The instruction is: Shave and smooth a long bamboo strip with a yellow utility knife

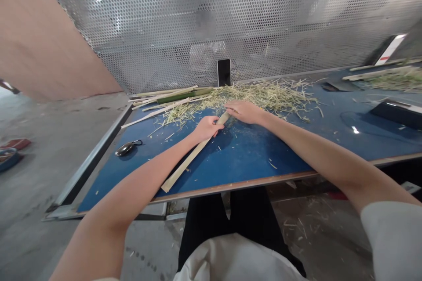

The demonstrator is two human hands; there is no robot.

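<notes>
A long pale bamboo strip (184, 164) lies slantwise on the blue table (250, 158), its near end at the front edge. My left hand (206, 128) is closed round the strip near its far end. My right hand (244, 112) rests over the strip's far tip with fingers curled down on it; what else it holds, if anything, is hidden. Just beyond both hands spreads a heap of thin bamboo shavings (263, 94).
More bamboo strips, one green (171, 96), lie at the table's far left. A black phone (224, 72) leans on the perforated metal wall. A small black object with a loop (125, 148) sits near the left edge. Dark items and more shavings (395, 80) lie far right.
</notes>
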